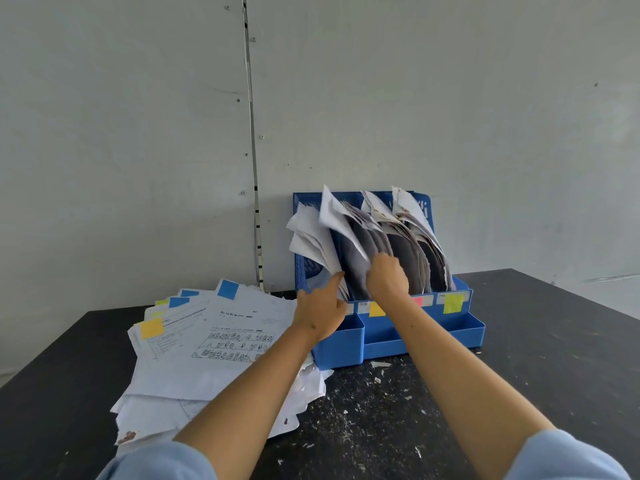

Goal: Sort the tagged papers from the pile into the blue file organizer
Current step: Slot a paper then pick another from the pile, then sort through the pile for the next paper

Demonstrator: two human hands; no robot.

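1. Looks like roughly midway, maybe past it – the organizer (420, 336) already has fat bundles of papers (391, 230) standing in its slots, but a decent pile (207, 341) is left on the table (536, 341) just to its left, touching the front corner.
2. Pile sheets carry blue and yellow tags, so those need filing.
3. Organizer stands against the wall, with colour labels on the front: yellow, pink, yellow-green. Leftmost label is hidden behind the left hand.
4. Left hand (320, 311) is at the leftmost slot, fingers reaching into the sheets there – can't tell if they pinch one.
5. Right hand (388, 278) is curled on the papers in the next slot, looks like holding them back.
6. The small front trays look empty.
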